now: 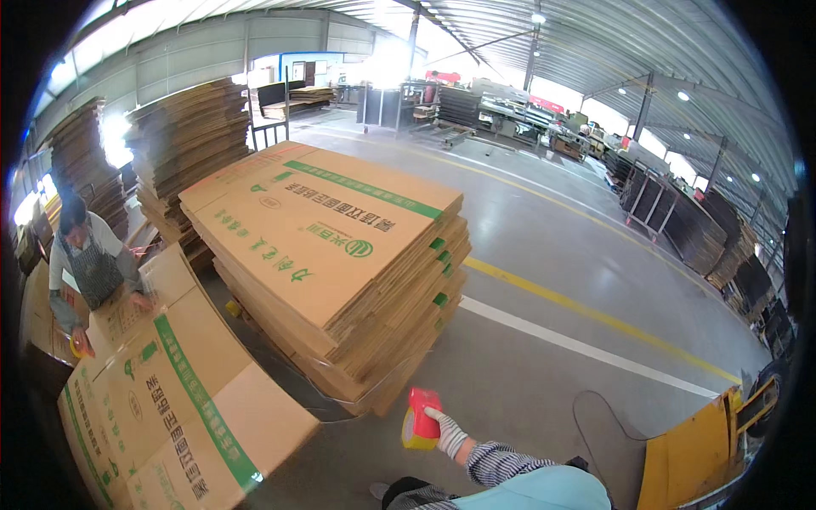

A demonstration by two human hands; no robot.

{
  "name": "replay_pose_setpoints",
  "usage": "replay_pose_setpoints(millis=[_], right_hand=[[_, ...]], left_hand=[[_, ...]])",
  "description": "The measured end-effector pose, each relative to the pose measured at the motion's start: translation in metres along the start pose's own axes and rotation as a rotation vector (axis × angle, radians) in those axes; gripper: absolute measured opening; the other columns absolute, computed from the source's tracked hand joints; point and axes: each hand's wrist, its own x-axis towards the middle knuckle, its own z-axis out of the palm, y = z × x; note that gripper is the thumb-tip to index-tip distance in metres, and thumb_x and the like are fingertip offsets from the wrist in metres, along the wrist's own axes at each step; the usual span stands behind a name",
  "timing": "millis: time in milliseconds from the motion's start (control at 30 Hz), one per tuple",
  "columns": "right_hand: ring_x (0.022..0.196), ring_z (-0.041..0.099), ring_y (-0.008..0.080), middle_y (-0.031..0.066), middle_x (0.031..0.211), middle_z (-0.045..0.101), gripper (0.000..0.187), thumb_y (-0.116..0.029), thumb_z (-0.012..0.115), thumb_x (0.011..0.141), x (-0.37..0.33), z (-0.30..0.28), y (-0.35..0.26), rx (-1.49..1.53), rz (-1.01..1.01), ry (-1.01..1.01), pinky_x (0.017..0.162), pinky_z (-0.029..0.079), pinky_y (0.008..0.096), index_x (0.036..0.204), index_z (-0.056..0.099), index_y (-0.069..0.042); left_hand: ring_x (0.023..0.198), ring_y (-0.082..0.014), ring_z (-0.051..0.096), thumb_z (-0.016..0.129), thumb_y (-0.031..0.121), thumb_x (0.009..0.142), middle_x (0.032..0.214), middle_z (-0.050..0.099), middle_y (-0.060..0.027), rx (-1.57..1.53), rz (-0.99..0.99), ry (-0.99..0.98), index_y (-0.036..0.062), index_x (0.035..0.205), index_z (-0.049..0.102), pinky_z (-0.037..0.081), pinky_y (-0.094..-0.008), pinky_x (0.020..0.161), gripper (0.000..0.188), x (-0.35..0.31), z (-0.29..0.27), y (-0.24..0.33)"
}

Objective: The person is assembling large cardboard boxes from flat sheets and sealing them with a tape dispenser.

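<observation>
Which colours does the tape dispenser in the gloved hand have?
The tape dispenser is red and yellow, best seen in the head view.

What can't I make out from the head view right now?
Left hand: not visible in the head view, probably past the lower edge.
Right hand: some fingertips hidden by the red tape dispenser.
Co-worker: legs hidden behind the large carton.
Far machines: details too small in the head view.

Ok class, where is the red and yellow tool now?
In the head view, the tool is at lower centre, in the gloved right hand, just right of the near corner of the carton stack.
</observation>
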Motion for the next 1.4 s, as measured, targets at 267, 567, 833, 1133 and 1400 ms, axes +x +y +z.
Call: replay_pose_setpoints(millis=[267,567,833,1133,1400], right_hand=[[0.098,0.066,0.0245,0.0088,0.113,0.067,0.051,-0.02,0.081,0.08,-0.086,-0.013,-0.019,-0.129,-0.492,-0.087,0.089,0.054,0.0437,0.123,0.059,-0.004],[0.098,0.067,0.031,0.0192,0.107,0.068,0.071,-0.039,0.081,0.069,-0.273,-0.046,0.035,-1.338,-0.955,-0.071,0.09,0.053,0.0395,0.121,0.056,0.001],[0.09,0.066,0.0398,0.0261,0.095,0.067,0.065,-0.043,0.075,0.066,-0.323,-0.104,0.082,-2.068,-0.973,-0.062,0.087,0.052,0.0453,0.106,0.059,0.006],[0.093,0.065,0.0395,0.0251,0.098,0.067,0.062,-0.038,0.075,0.067,-0.306,-0.14,0.098,-2.052,-1.14,-0.129,0.089,0.05,0.0443,0.109,0.059,0.005],[0.098,0.065,0.0385,0.0255,0.1,0.067,0.07,-0.045,0.075,0.068,-0.302,-0.139,0.1,-2.166,-0.976,-0.106,0.094,0.049,0.0433,0.111,0.06,0.008]], left_hand=[[0.125,-0.0264,0.048,0.037,0.053,0.102,0.14,0.052,-0.015,0.249,0.043,-0.116,-0.0053,0.143,0.043,0.03,-0.0343,0.112,0.071,-0.195,-0.058,-0.019],[0.109,-0.0291,0.057,0.048,0.045,0.1,0.122,0.062,-0.0155,0.244,-0.191,-0.386,-0.0004,0.125,0.058,0.042,-0.0453,0.101,0.054,-0.433,-0.225,-0.025],[0.109,-0.0301,0.058,0.049,0.046,0.098,0.122,0.062,-0.0155,0.275,-0.296,-0.47,0.0009,0.126,0.058,0.043,-0.0463,0.1,0.053,-0.478,-0.245,-0.03],[0.109,-0.0313,0.058,0.049,0.046,0.097,0.123,0.062,-0.0155,0.292,-0.334,-0.476,0.0024,0.126,0.058,0.044,-0.0475,0.1,0.053,-0.49,-0.255,-0.03],[0.109,-0.0323,0.059,0.05,0.047,0.096,0.123,0.063,-0.0155,0.293,-0.358,-0.454,0.0037,0.127,0.058,0.045,-0.0485,0.099,0.053,-0.487,-0.253,-0.025]])
